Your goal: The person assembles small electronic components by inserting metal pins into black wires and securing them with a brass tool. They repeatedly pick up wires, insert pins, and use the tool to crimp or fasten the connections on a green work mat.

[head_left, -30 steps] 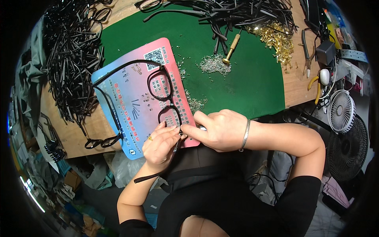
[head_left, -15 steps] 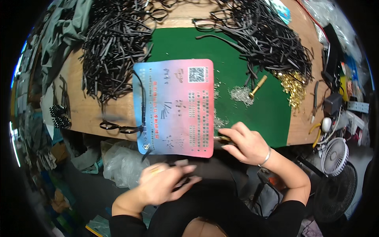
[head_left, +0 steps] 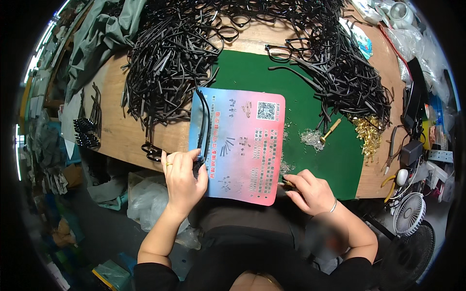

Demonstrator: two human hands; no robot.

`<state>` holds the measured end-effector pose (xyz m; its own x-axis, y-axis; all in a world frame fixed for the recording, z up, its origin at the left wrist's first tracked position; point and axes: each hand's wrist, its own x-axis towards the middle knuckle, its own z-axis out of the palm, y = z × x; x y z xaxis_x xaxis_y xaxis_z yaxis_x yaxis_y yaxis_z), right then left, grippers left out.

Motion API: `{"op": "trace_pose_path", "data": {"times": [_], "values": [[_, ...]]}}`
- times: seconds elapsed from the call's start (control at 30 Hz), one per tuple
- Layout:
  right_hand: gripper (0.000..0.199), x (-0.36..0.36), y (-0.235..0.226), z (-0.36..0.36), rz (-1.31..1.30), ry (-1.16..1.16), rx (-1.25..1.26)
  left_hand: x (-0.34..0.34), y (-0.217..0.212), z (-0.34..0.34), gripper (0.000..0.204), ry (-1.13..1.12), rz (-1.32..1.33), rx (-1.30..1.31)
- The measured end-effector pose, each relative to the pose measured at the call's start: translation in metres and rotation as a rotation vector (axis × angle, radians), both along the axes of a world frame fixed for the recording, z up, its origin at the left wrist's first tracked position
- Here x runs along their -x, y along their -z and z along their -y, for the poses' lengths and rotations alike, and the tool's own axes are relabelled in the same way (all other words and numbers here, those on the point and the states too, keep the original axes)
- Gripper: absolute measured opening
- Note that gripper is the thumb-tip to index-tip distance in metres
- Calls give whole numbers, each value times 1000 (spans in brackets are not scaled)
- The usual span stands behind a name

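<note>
Black spectacle temple (head_left: 208, 116), one, at left hand (head_left: 183, 177)

A white fan (head_left: 409, 214) is near a larger black fan (head_left: 413, 253).

Smth card (head_left: 242, 162), matt cloth-like mat (head_left: 337, 167)

1. One blue-and-pink card (head_left: 238, 162) lies between my left hand (head_left: 184, 178) and right hand (head_left: 309, 192).
2. Two heaps of black temples (head_left: 167, 72) lie beyond my hands.
3. One brass screwdriver (head_left: 332, 130) lies beyond my right hand.
4. Two fans (head_left: 409, 213) stand right of that hand.
</note>
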<state>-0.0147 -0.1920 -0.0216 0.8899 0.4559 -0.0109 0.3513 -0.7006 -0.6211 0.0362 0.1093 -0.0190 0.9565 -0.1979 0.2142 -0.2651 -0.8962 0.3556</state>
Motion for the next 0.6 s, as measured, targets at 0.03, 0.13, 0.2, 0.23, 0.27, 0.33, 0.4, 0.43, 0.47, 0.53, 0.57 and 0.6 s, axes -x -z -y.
{"op": "trace_pose_path", "data": {"times": [0.03, 0.13, 0.2, 0.23, 0.27, 0.33, 0.4, 0.43, 0.47, 0.53, 0.57, 0.6], "values": [[31, 0, 0, -1, -9, 3, -1, -5, -5, -1, 24, 31, 0, 20], [31, 1, 1, -3, -13, 6, -2, -36, -18, -10, 20, 145, 86, 104], [30, -1, 3, -3, 3, 4, 7, -83, -30, -5, 12, 195, 218, 82], [30, -1, 0, -4, -4, 10, 14, -110, -30, -6, 9, 168, 226, -25], [29, -2, -2, -8, -13, -1, 7, -133, -25, -14, 9, 148, 296, -140], [28, -1, -3, -9, 12, 15, -10, -161, -7, -22, 11, 140, 318, -240], [28, 7, 1, -2, 10, 68, -53, -161, 1, -15, 11, 152, 308, -188], [28, 9, 3, 1, 12, 96, -80, -163, 1, -11, 11, 171, 278, -156], [28, 10, 4, 1, 6, 111, -76, -168, -2, -8, 10, 204, 275, -138], [28, 7, 4, -1, 1, 118, -73, -187, -12, -1, 10, 198, 359, -78], [28, 4, 4, -2, -12, 112, -56, -200, -20, 9, 9, 207, 395, -61], [27, 0, 3, -3, -26, 105, -39, -212, -28, 21, 11, 253, 402, -61]]}}
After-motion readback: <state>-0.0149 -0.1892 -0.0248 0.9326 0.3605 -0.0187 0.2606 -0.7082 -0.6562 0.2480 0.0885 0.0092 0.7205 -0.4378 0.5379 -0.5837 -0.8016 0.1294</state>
